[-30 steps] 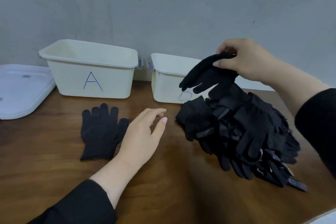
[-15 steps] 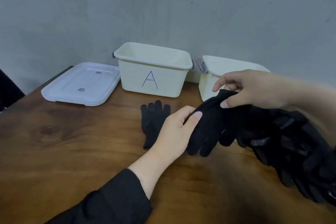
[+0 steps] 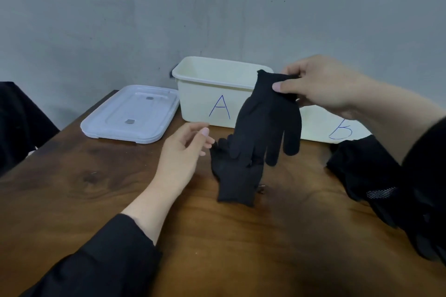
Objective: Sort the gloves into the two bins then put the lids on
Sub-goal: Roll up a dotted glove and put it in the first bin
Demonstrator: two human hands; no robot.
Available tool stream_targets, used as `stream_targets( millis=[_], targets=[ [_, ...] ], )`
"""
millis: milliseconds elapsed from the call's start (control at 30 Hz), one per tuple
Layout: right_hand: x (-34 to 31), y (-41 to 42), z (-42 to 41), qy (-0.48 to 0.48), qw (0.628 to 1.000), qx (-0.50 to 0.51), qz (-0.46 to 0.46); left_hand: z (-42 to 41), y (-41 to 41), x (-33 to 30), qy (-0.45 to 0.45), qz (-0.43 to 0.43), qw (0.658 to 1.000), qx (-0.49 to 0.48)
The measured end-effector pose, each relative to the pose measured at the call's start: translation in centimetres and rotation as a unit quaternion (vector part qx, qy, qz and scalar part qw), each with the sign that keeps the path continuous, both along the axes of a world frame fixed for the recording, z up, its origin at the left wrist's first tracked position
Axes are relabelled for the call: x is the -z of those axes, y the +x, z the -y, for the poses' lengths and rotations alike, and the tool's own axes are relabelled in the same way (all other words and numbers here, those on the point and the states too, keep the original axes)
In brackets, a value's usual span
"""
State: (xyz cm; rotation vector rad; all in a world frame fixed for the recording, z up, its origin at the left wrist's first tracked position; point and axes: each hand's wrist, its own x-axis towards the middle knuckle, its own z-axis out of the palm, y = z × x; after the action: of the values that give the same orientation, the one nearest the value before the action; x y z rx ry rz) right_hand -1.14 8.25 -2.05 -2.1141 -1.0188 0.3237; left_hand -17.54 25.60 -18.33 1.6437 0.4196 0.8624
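Observation:
My right hand (image 3: 321,84) pinches a plain black glove (image 3: 268,120) by its cuff; the glove hangs fingers down in front of the cream bin marked A (image 3: 207,94). Under it a second black glove (image 3: 237,176) lies flat on the wooden table (image 3: 96,190). My left hand (image 3: 183,154) hovers just left of both gloves with loose fingers, holding nothing. The bin marked B (image 3: 337,128) stands right of bin A, partly hidden by my right hand. A pile of black gloves (image 3: 369,176) sits at the right, some with dotted grip.
A white lid (image 3: 131,114) lies flat at the table's back left corner, left of bin A. A grey wall rises right behind the bins. A dark shape (image 3: 19,123) stands beyond the table's left edge.
My right hand lifted the glove up and away from the pile, so it hangs free by its cuff. My left hand let go of it and drew back left. The view swung left.

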Motion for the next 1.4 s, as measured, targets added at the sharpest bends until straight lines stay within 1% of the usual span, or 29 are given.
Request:
stream_targets(
  millis=[133,233,267,333,367,433,467,533,633,700,767,833,900,967,1000,1100,1167,1267,1400],
  targets=[
    [-0.4,0.2,-2.2,0.078,0.99,0.037,0.115,-1.6,-0.3,0.6,0.007,-0.027,0.999,-0.029],
    [1.5,-1.6,-2.3,0.096,0.981,0.007,0.169,-2.0,-0.4,0.7,0.037,-0.056,0.997,-0.029],
    [3.1,-2.4,-1.9,0.08,0.979,-0.014,0.19,-2.1,-0.4,0.9,0.052,-0.069,0.996,-0.032],
    [7.7,-3.8,-0.8,0.012,0.967,-0.06,0.248,-2.4,-0.3,1.2,0.071,-0.092,0.993,-0.037],
    [10.5,-4.6,0.0,-0.027,0.962,-0.091,0.255,-2.6,-0.2,1.3,0.082,-0.106,0.99,-0.039],
    [15.3,-6.6,1.6,-0.105,0.959,-0.152,0.217,-2.8,0.0,1.6,0.132,-0.154,0.978,-0.039],
    [17.2,-7.4,2.3,-0.121,0.957,-0.168,0.201,-2.8,0.1,1.6,0.165,-0.188,0.968,-0.032],
    [19.2,-8.0,3.2,-0.099,0.963,-0.16,0.194,-2.5,0.4,1.8,0.219,-0.242,0.945,-0.005],
    [19.1,-7.5,3.7,-0.03,0.981,-0.117,0.151,-1.9,0.6,2.2,0.283,-0.274,0.919,0.033],
    [19.2,-7.0,4.0,-0.007,0.981,-0.107,0.16,-1.6,0.6,2.1,0.326,-0.308,0.892,0.048],
    [19.3,-6.4,4.4,-0.01,0.979,-0.108,0.171,-1.4,0.5,1.8,0.349,-0.339,0.872,0.058],
    [19.5,-5.7,4.7,-0.029,0.978,-0.122,0.169,-1.4,0.3,1.5,0.346,-0.336,0.873,0.071],
    [19.6,-5.1,4.8,-0.038,0.976,-0.128,0.172,-1.4,0.1,1.2,0.357,-0.298,0.879,0.103],
    [19.7,-5.0,4.6,-0.029,0.975,-0.121,0.186,-1.2,-0.1,1.1,0.385,-0.265,0.871,0.153],
    [19.8,-5.0,4.5,-0.024,0.973,-0.115,0.2,-1.0,-0.2,0.9,0.4,-0.258,0.861,0.177],
    [20.1,-5.4,4.0,-0.013,0.96,-0.103,0.261,-0.4,-0.2,0.6,0.432,-0.27,0.831,0.223],
    [20.0,-5.5,3.5,-0.002,0.955,-0.096,0.282,0.0,-0.2,0.6,0.436,-0.286,0.821,0.232],
    [20.0,-5.5,2.9,0.01,0.958,-0.09,0.273,0.3,-0.2,0.7,0.429,-0.305,0.816,0.239],
    [20.0,-5.1,3.2,0.012,0.966,-0.101,0.24,0.8,-0.1,0.8,0.467,-0.309,0.795,0.231]
  ],
)
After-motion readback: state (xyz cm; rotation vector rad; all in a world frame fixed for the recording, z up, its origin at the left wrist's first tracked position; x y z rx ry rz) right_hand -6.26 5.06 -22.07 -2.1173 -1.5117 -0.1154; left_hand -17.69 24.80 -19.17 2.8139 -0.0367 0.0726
